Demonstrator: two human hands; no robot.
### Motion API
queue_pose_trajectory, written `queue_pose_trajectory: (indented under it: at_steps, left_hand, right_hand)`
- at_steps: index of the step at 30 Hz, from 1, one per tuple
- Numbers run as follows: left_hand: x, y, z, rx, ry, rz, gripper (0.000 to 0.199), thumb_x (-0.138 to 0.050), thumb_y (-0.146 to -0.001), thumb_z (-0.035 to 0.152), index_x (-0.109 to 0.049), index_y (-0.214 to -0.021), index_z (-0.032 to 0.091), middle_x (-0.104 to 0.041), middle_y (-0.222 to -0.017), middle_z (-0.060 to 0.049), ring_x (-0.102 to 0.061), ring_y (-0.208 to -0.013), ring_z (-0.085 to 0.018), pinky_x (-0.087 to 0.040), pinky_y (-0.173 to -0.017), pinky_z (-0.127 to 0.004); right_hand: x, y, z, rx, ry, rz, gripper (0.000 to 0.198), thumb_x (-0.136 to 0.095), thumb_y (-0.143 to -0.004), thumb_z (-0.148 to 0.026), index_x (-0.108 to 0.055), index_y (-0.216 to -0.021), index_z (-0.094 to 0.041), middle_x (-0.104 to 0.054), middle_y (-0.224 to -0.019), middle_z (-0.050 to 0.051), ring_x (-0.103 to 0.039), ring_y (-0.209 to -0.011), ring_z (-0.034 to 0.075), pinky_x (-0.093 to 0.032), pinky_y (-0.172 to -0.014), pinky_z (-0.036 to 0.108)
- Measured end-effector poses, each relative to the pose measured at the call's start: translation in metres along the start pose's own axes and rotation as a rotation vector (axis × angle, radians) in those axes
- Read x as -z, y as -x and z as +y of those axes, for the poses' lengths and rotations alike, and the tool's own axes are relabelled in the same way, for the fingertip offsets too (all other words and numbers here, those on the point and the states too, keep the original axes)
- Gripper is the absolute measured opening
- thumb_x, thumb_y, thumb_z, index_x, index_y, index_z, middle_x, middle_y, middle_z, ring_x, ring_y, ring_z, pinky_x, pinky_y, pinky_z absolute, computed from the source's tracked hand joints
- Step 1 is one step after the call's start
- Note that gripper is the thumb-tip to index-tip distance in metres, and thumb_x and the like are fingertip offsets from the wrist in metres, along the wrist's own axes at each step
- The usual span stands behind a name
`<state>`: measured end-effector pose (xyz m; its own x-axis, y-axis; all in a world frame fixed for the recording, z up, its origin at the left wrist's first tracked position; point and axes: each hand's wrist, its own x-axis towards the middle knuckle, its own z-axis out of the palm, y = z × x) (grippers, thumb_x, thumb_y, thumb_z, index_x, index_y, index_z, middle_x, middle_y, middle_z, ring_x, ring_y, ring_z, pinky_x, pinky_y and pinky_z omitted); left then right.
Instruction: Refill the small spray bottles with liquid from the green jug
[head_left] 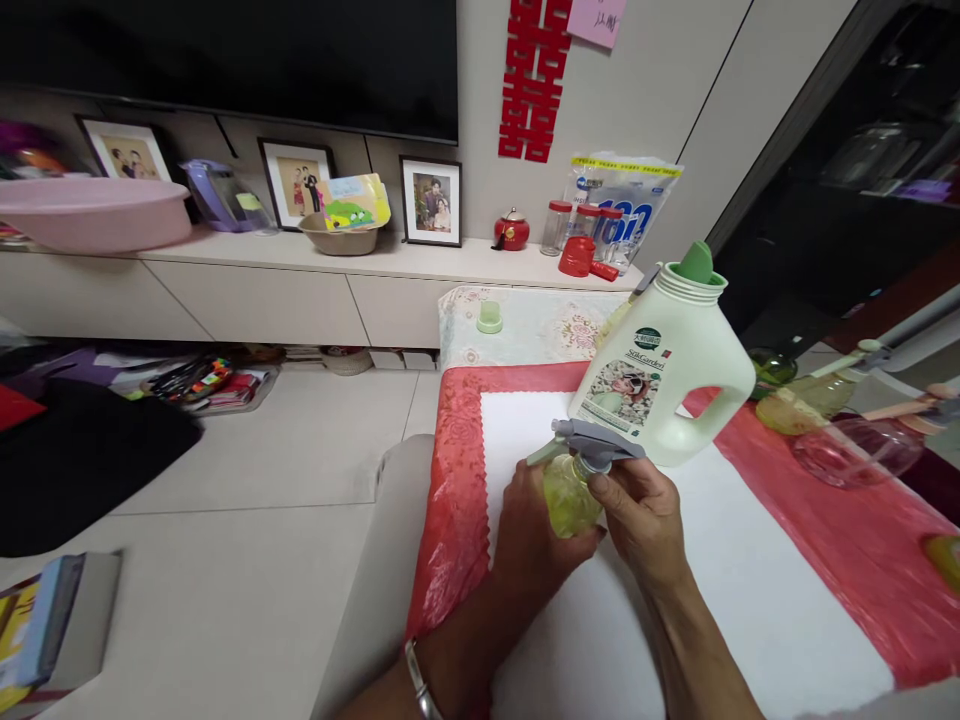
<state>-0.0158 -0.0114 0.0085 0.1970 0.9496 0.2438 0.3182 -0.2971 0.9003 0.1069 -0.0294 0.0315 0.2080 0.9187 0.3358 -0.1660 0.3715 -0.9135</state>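
Observation:
My left hand (525, 525) is wrapped round the yellow-green, see-through body of a small spray bottle (568, 500). At its neck, my right hand (649, 525) pinches the collar just under the grey trigger head (598, 440). The bottle is held slightly tilted above a white sheet (720, 560). Just behind it stands a large pale green detergent jug (686, 345) with a handle. Its cap is off and a green spout (697, 262) shows in the mouth. A light green cap (490, 318) sits apart on the flowered cloth.
Under the white sheet lies a red table cover (459, 470). Several other bottles are at the right, one of them pinkish and clear (855, 452). Along the wall, a low cabinet (285, 300) holds framed photos, a pink basin (97, 215) and red-lidded jars (555, 228).

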Motion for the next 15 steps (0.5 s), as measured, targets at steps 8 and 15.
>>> queue_pose_trajectory:
  at_steps: [8, 15]
  left_hand:
    - [0.0002, 0.0013, 0.0000, 0.040, 0.011, -0.020, 0.080, -0.079, -0.057, 0.028, -0.045, -0.129, 0.021, -0.064, -0.121, -0.014, -0.064, -0.112, -0.035, -0.054, -0.097, -0.055]
    - [-0.0006, 0.0018, 0.0005, 0.062, 0.022, -0.034, 0.081, -0.079, -0.058, 0.027, -0.043, -0.130, 0.020, -0.063, -0.122, -0.013, -0.062, -0.115, -0.035, -0.052, -0.099, -0.054]
  right_hand:
    - [-0.0024, 0.0005, -0.0022, 0.000, 0.015, 0.035, 0.036, -0.080, -0.083, -0.025, -0.070, -0.117, -0.028, -0.069, -0.112, 0.003, -0.066, -0.102, 0.017, -0.056, -0.090, 0.027]
    - [-0.0018, 0.0006, -0.0054, -0.013, 0.069, 0.019, 0.038, -0.080, -0.083, -0.025, -0.069, -0.119, -0.028, -0.067, -0.114, 0.004, -0.064, -0.107, 0.018, -0.052, -0.092, 0.028]
